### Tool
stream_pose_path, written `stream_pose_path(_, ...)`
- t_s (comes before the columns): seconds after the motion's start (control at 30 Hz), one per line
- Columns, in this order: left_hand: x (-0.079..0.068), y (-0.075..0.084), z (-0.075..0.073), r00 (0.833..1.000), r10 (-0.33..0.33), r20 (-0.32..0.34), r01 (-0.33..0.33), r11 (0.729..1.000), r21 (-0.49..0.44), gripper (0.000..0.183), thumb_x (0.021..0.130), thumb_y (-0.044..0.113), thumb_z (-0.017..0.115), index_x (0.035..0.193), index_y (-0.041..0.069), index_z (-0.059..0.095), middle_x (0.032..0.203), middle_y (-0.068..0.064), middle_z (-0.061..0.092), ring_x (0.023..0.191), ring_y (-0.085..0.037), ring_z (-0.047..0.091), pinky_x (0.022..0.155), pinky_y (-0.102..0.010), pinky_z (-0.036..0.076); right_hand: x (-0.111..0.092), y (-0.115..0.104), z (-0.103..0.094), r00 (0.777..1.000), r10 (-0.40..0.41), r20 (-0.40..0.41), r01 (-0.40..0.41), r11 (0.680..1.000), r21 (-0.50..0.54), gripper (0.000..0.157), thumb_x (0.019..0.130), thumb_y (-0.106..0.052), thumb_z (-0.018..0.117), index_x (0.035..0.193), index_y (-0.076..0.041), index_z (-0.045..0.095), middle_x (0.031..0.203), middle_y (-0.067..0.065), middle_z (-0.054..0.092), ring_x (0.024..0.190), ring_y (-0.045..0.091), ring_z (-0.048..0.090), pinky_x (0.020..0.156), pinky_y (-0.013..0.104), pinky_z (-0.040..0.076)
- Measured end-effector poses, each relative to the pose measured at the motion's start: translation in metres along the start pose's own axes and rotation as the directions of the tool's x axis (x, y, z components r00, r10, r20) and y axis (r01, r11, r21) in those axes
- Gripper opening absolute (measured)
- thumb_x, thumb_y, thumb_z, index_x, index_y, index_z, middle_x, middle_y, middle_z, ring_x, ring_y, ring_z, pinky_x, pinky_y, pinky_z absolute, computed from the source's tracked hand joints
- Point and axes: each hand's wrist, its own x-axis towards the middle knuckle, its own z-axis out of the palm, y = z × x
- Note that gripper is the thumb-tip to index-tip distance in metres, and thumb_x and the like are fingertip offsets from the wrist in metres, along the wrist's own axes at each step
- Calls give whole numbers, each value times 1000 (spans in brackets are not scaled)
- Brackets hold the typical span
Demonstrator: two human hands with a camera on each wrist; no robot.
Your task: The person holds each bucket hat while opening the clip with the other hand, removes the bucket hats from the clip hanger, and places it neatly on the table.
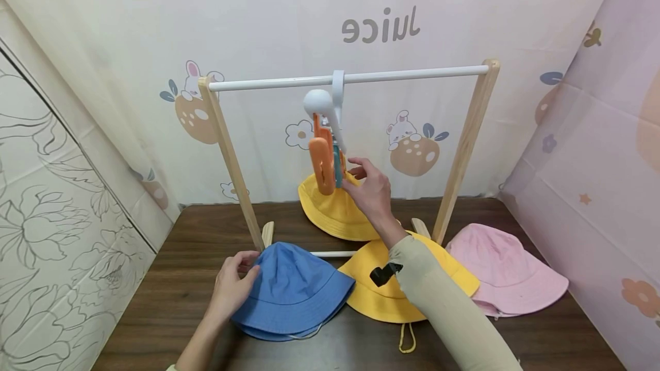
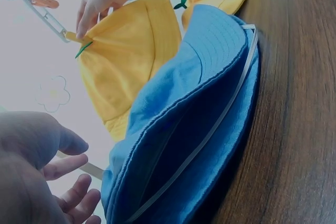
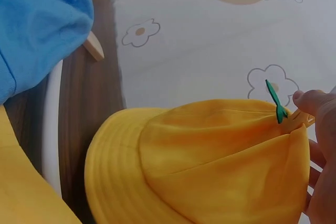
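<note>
A white hanger [image 1: 337, 96] hooks over the rail and is seen edge-on, with orange [image 1: 322, 165] and teal clips [image 1: 337, 165] below it. From it hangs a yellow bucket hat [image 1: 330, 210], its crown gathered at a yellow-orange clip [image 3: 296, 120] beside a green sprout. My right hand [image 1: 370, 190] has thumb and fingers round that clip; the fingers are partly behind the hat. Beside a blue bucket hat [image 1: 291, 285] on the table is my left hand [image 1: 232, 285], fingers loosely bent, holding nothing. In the left wrist view they sit just off its cloth.
A wooden-legged stand with a white rail [image 1: 412, 75] rises from the dark wood table [image 1: 154, 302]. A second yellow hat [image 1: 381, 296] lies under my right forearm, its cord loop hanging forward. To its right lies a pink hat [image 1: 507, 273]. Printed curtains [image 1: 258, 22] surround the table.
</note>
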Motion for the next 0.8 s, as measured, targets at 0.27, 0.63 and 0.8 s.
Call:
stream_pose_path(0.27,0,8,-1,998,-48,34,48,999,8,28,104,8,75,132,6,77,118,-17,72,106,-25,70,91,-34,51,1,-2,1,1000,-14,-5,14,1000,-4,52,90,-26,97,137,-13,76,104,17,85,103,38,79,94,55,58)
stream_pose_path(0.63,-1,8,2,999,-21,28,21,1000,-6,26,104,6,75,130,6,78,113,-15,72,102,-21,70,88,-30,53,1,0,4,999,-37,8,37,998,-48,34,93,-20,90,123,-6,82,98,19,82,97,41,77,90,51,57)
stream_pose_path(0.8,0,10,5,1000,14,15,-14,1000,-28,26,103,2,76,128,5,78,108,-13,73,100,-20,70,88,-29,54,1,0,4,999,-39,-3,38,999,-32,31,94,-21,90,118,-4,82,103,20,83,100,41,80,94,55,61)
